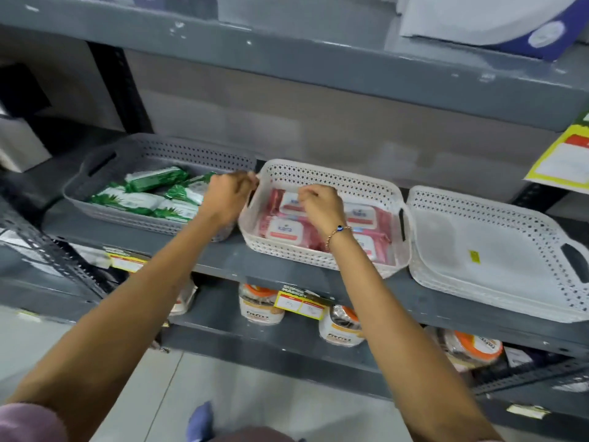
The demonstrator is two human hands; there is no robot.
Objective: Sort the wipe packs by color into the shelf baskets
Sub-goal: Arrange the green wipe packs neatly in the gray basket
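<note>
A grey basket on the shelf holds several green wipe packs. Beside it, a white basket holds several pink wipe packs. A second white basket to the right holds nothing I can see. My left hand grips the left rim of the middle white basket. My right hand hovers inside that basket over the pink packs, fingers pinched at the edge of a pack; whether it grips the pack is unclear.
The grey metal shelf carries price tags on its front edge. Jars with orange lids stand on the lower shelf. A yellow sign hangs at the right. A box sits on the shelf above.
</note>
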